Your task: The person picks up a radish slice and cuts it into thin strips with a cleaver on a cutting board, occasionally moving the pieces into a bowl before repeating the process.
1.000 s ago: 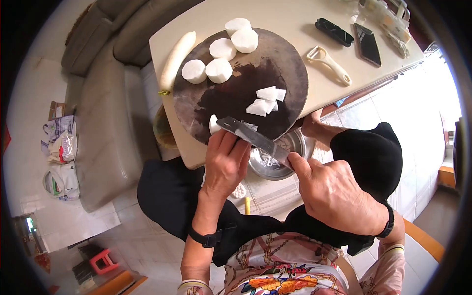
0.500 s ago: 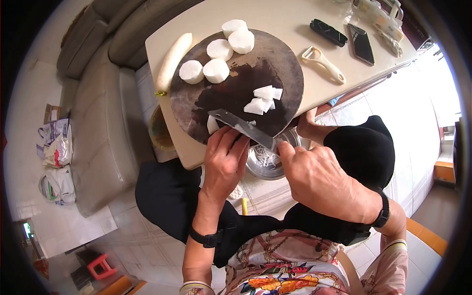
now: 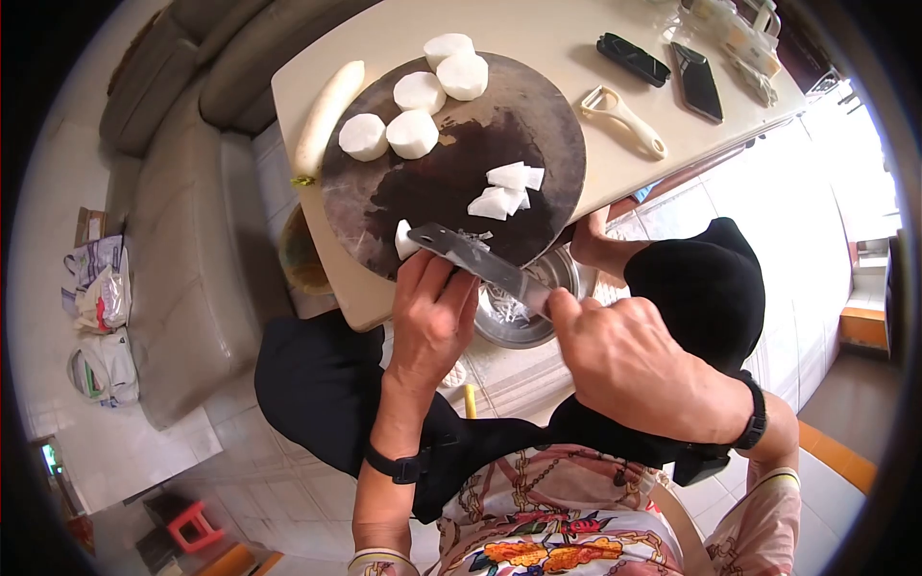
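Two hands at work: left hand [image 3: 434, 312] fingers [image 3: 451, 288] pinning radish piece [image 3: 404, 240] on board [image 3: 538, 115], right hand [image 3: 624, 360] fingers clamped on knife [image 3: 475, 257] just beside.

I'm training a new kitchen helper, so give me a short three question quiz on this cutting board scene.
1. True or false: the right hand holds the steel knife.
2. How many thick white radish rounds sit at the far side of the round dark wooden board?
3. What lies right of the board: A) cream plastic peeler B) spoon C) fork?

Key: 1 true; 2 five; 3 A.
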Demonstrator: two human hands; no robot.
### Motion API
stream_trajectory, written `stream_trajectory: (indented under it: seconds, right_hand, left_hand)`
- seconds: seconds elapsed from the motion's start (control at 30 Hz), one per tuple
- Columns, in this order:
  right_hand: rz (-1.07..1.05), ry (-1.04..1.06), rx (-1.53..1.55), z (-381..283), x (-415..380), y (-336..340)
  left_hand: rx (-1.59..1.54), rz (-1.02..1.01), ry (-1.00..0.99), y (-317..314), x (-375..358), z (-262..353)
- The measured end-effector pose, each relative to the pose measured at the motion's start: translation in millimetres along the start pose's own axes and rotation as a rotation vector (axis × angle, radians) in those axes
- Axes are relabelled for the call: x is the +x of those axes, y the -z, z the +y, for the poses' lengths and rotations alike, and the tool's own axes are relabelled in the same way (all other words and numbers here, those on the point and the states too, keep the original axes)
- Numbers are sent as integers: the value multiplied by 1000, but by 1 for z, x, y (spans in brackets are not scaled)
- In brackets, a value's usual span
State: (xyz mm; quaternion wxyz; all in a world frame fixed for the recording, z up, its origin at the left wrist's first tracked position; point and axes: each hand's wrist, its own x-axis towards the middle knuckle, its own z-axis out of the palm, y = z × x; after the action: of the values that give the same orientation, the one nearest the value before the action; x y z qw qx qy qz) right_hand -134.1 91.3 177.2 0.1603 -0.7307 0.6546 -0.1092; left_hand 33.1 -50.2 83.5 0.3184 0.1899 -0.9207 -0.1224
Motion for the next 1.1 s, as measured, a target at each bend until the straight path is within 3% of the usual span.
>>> stream_trajectory:
  seconds: [0.1, 0.33, 0.63, 0.87, 1.1]
  right_hand:
    - [117, 49, 16, -1, 16, -11]
    - [163, 1, 188, 8, 12, -11]
    - [8, -56, 168, 4, -4, 0]
    - [141, 35, 168, 9, 21, -10]
    - [160, -115, 330, 18, 9, -8]
  left_hand:
    - [-12, -16, -1, 1, -2, 0]
    - [12, 3, 18, -2, -6, 0]
    - [6, 11, 20, -4, -8, -1]
    - [25, 2, 24, -4, -8, 1]
    - [-13, 27, 44, -5, -8, 2]
